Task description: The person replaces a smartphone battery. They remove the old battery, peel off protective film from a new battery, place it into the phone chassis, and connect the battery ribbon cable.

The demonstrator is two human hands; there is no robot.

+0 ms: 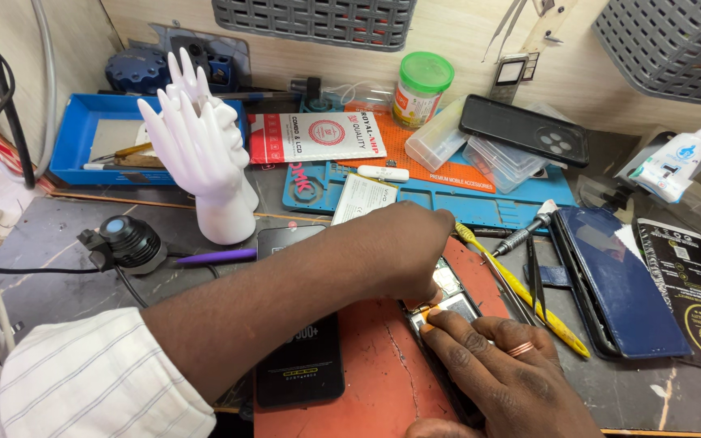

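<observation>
An opened phone with its inner boards showing lies on a cracked orange-red mat. My left hand reaches across from the left and presses down on the phone's upper part with its fingers curled. My right hand, with a ring on one finger, rests lower on the phone, fingertips pinching something small at its middle. What they pinch is too small to tell.
A yellow pry tool, tweezers and a screwdriver lie right of the phone, then a dark blue phone. A white hand-shaped stand, a blue tray, a blue work mat and a green-lidded jar sit behind.
</observation>
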